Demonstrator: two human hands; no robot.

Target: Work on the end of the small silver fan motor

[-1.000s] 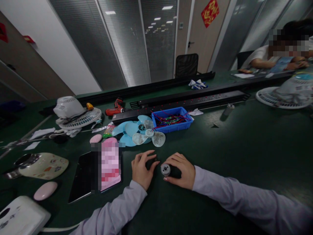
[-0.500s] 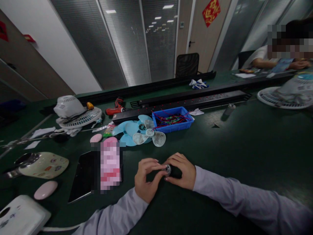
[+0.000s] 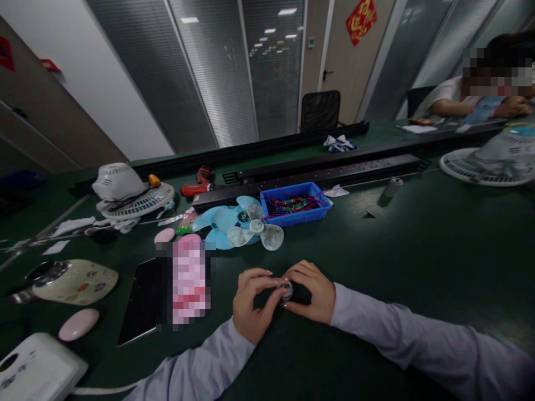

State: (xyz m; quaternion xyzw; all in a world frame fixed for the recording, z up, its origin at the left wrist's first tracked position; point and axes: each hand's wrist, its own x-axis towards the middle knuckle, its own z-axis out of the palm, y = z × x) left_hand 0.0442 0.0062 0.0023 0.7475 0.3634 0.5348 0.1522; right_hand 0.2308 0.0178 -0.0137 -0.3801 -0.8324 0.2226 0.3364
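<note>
My fingers [image 3: 267,277] on the left hand [image 3: 251,303] are curled in from the left, the tips pinched onto the silver end of the small motor [image 3: 287,290]. The right hand [image 3: 311,292] closes round the dark body of that motor from the other side, so both hands have hold of it. I cannot tell how much of the motor lies under the right palm. The motor sits low over the green table [image 3: 418,250], right in front of me, between the two lilac sleeves.

From the head view, just beyond my hands lie the pale blue fan blades [image 3: 228,223] with a clear fan blade [image 3: 259,234] on top of them. Touching their right edge is the blue tray [image 3: 295,203], full of red wires. Left of my left hand lies a dark tablet [image 3: 142,303], with a pink case resting on its right half. Further left I see a cream fan base [image 3: 73,281], a pink oval piece [image 3: 78,324] near it, and a white fan housing [image 3: 129,195] at the back. A red screwdriver [image 3: 200,184] lies beside the long black power strip [image 3: 317,175]. Another person's arm [image 3: 453,106] rests on the far right corner of the table.
</note>
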